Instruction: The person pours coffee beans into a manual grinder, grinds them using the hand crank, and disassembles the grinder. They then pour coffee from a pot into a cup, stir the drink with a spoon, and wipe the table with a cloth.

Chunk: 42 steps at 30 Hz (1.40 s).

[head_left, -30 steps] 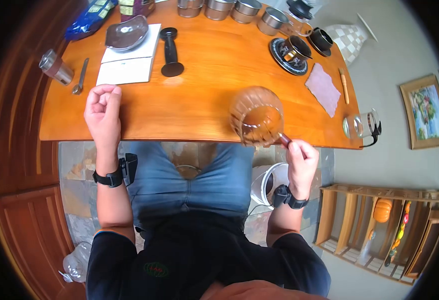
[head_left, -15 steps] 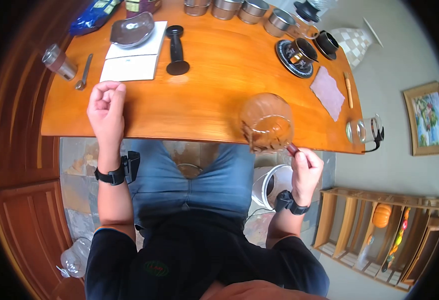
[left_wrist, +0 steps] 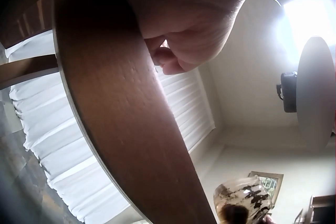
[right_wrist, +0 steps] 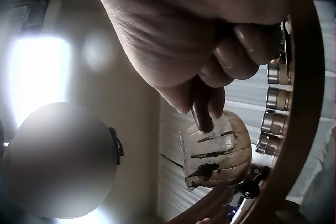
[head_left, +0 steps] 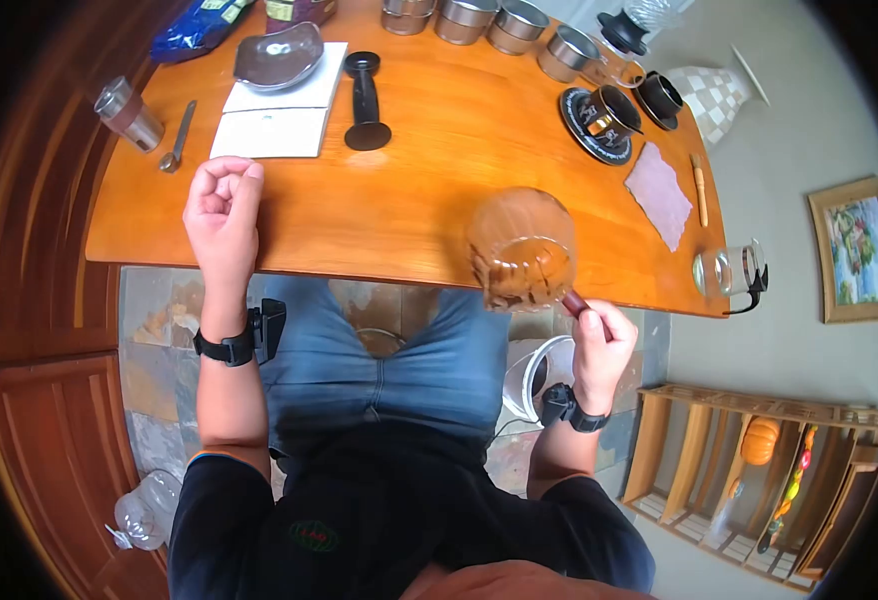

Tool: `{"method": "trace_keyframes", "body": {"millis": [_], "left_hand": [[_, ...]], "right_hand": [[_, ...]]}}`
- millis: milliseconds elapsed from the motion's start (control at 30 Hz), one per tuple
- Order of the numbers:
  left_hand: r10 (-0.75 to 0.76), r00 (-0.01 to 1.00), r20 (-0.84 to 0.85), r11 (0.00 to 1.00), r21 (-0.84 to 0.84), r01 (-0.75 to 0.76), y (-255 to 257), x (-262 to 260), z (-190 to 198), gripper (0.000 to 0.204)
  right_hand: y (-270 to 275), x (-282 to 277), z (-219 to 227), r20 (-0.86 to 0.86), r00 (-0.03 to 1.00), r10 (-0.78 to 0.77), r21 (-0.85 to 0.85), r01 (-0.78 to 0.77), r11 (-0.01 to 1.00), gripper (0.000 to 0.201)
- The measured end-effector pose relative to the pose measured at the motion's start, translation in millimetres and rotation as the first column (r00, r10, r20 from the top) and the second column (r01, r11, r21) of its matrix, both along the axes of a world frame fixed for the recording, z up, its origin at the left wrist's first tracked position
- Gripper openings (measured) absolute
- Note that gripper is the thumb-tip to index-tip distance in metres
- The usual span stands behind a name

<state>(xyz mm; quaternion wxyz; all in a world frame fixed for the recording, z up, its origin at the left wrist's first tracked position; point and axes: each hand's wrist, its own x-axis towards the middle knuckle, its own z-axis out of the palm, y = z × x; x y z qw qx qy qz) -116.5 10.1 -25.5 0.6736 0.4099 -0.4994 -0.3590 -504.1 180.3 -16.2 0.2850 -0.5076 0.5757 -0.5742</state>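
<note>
My right hand (head_left: pixel 599 335) grips the dark handle (head_left: pixel 572 301) of a clear ribbed dripper (head_left: pixel 519 250) smeared with brown coffee grounds, holding it tilted over the near edge of the orange wooden table (head_left: pixel 409 180). The right wrist view shows my fingers (right_wrist: pixel 231 50) curled round the handle and the dripper (right_wrist: pixel 215 150) beyond them. My left hand (head_left: pixel 224 215) rests on the table near its front left edge, fingers curled into a loose fist with nothing in it. In the left wrist view, the left hand (left_wrist: pixel 184 35) lies on the table edge (left_wrist: pixel 121 108), the dripper (left_wrist: pixel 244 200) far off.
A black tamper (head_left: pixel 366 100), white scale (head_left: pixel 274 115) with a dark dish (head_left: pixel 279 55), spoon (head_left: pixel 176 135) and small grinder (head_left: pixel 131 113) lie at the back left. Metal cups (head_left: pixel 519 25), black cups (head_left: pixel 614 110), a pink cloth (head_left: pixel 659 193) and glass carafe (head_left: pixel 727 270) are right. A white bin (head_left: pixel 544 365) stands below.
The dripper has shifted slightly left and back along the table edge with my right hand. My left hand has stayed in place, fist unchanged.
</note>
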Motion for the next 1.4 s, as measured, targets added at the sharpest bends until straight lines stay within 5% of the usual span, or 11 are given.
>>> {"method": "trace_keyframes", "body": {"millis": [300, 567, 967, 1100, 1400], "left_hand": [[0.017, 1.0, 0.009, 1.0, 0.018, -0.017, 0.2, -4.8, 1.8, 0.007], [0.018, 1.0, -0.014, 0.999, -0.028, -0.018, -1.6, -0.8, -3.2, 0.006], [0.028, 1.0, 0.012, 1.0, -0.003, -0.028, -0.9, -2.4, -1.5, 0.007], [0.042, 0.999, 0.006, 0.999, -0.006, -0.042, -2.9, -1.2, -2.9, 0.007], [0.032, 0.999, -0.016, 0.999, -0.012, -0.032, 0.0, -1.8, -0.3, 0.007]], "right_hand": [[-2.5, -1.0, 5.9, 0.168, 0.96, -0.222, 0.06, 0.215, 0.975, 0.03], [-7.2, 17.6, -12.7, 0.043, 0.996, -0.077, 0.013, 0.076, 0.997, 0.031], [-8.3, 11.5, -9.6, 0.096, 0.97, -0.224, -0.042, 0.229, 0.973, 0.033], [-13.0, 15.8, -7.7, 0.058, 0.989, -0.139, -0.073, 0.143, 0.987, 0.032], [-15.4, 10.0, 2.4, 0.173, 0.962, -0.213, 0.011, 0.215, 0.977, 0.029]]}}
